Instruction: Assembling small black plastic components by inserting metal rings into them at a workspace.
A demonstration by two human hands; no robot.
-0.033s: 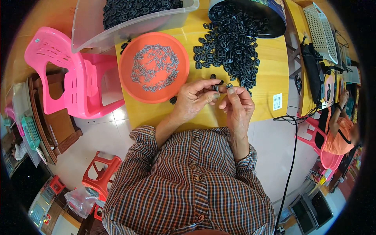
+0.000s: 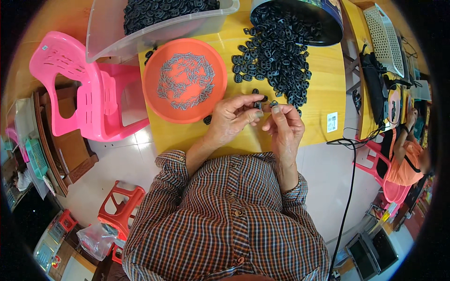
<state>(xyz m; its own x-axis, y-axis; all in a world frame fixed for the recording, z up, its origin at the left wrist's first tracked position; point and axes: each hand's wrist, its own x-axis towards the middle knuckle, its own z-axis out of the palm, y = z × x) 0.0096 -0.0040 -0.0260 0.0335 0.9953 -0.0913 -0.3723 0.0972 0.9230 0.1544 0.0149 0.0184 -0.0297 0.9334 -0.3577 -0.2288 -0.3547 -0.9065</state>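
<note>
Left hand point(image 2: 233, 116) and right hand point(image 2: 284, 126) meeting over the yellow surface point(image 2: 323, 100), each grip pinching a small black piece point(image 2: 257, 105) between fingertips, loose black pile point(image 2: 276, 54) just beyond, orange dish point(image 2: 185, 79) of metal pins to the left

There is only the one view, from a camera on the person's head, looking steeply down and close over a yellow table point(image 2: 323, 93) in the upper middle of the frame. Its fisheye lens bends the edges, with floor and a pink chair point(image 2: 79, 89) at left.
</note>
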